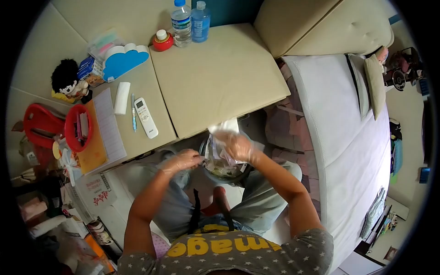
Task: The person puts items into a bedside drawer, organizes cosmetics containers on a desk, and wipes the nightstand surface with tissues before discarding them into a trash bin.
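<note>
A round bin (210, 176) stands on the floor between my knees, with crumpled paper, plastic scraps and other litter (224, 168) in it. My left hand (183, 160), in a thin clear plastic glove, is at the bin's left rim. Its fingers are pinched together near a small pale piece that I cannot make out. Over the bin is my right hand (238, 147), also in a clear glove. Motion smears its fingers, so their grip is unclear. White paper (227, 126) shows just beyond that hand, by the table edge.
Ahead is a beige table (215, 78) bearing an air-conditioner remote (146, 118), a pen (134, 113), two bottles (182, 25) and a red jar (162, 41). A red basket (78, 128) is at left. A bed (348, 151) borders the right side.
</note>
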`<action>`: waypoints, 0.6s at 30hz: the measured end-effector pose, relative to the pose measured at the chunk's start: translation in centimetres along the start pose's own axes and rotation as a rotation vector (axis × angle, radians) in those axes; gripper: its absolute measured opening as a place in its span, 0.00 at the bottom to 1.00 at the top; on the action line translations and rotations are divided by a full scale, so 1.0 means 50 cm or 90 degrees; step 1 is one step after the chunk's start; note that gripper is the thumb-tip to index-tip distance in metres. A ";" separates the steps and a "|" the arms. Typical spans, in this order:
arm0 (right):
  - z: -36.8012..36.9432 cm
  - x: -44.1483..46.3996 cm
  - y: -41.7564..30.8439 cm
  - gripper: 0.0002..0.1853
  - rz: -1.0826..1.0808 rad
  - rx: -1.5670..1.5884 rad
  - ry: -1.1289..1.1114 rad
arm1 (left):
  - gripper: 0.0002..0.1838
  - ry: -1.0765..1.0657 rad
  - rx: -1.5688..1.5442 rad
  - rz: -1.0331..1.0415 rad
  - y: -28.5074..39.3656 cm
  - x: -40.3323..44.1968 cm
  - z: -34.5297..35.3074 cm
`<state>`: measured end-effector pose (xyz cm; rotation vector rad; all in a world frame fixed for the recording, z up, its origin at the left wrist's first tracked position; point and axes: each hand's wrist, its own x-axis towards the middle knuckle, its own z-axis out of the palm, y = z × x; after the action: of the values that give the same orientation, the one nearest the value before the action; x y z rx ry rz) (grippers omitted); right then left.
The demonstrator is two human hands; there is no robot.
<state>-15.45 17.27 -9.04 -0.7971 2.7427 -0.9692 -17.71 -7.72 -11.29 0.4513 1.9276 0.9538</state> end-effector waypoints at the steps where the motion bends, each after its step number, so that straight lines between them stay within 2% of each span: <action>1: 0.026 -0.033 0.008 0.22 -0.034 -0.044 -0.037 | 0.23 -0.145 -0.137 -0.030 0.000 0.007 -0.016; 2: 0.054 -0.064 0.018 0.20 -0.067 -0.088 -0.074 | 0.27 -0.203 -0.152 0.020 -0.011 0.014 -0.029; 3: 0.077 -0.086 0.027 0.19 -0.102 -0.133 -0.112 | 0.27 -0.203 -0.152 0.022 -0.011 0.016 -0.036; 5: 0.090 -0.096 0.025 0.21 -0.091 -0.132 -0.122 | 0.29 -0.327 -0.081 -0.046 -0.012 0.021 -0.047; 7: 0.086 -0.095 0.004 0.21 -0.057 -0.096 -0.054 | 0.29 -0.282 -0.041 -0.090 -0.048 0.035 -0.015; 8: 0.074 -0.086 -0.014 0.22 0.007 0.021 -0.015 | 0.28 -0.239 0.101 -0.090 -0.075 0.048 0.001; 9: 0.057 -0.071 -0.014 0.22 0.001 0.017 -0.018 | 0.28 -0.191 0.242 -0.089 -0.072 0.045 0.000; 11: 0.001 -0.017 0.004 0.22 -0.115 -0.092 0.159 | 0.29 -0.158 0.287 -0.101 -0.062 0.034 -0.014; 13: -0.091 0.068 -0.021 0.22 -0.107 -0.133 0.296 | 0.25 -0.147 0.148 -0.179 -0.055 0.032 -0.033; 14: -0.123 0.112 -0.023 0.22 -0.095 -0.179 0.333 | 0.25 -0.142 0.147 -0.178 -0.050 0.027 -0.041; 16: -0.158 0.213 0.037 0.23 -0.065 -0.236 0.403 | 0.22 -0.283 -0.056 -0.069 -0.030 0.013 -0.061; 17: -0.162 0.261 0.090 0.23 -0.045 -0.247 0.436 | 0.22 -0.278 -0.055 -0.066 -0.006 -0.007 -0.077; 18: -0.175 0.303 0.110 0.23 -0.052 -0.248 0.439 | 0.22 -0.278 -0.205 0.100 0.025 -0.036 -0.101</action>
<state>-33.26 17.82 -4.70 -0.7290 3.6011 -0.8505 -21.16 -10.29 -7.84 0.5727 1.3346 1.1365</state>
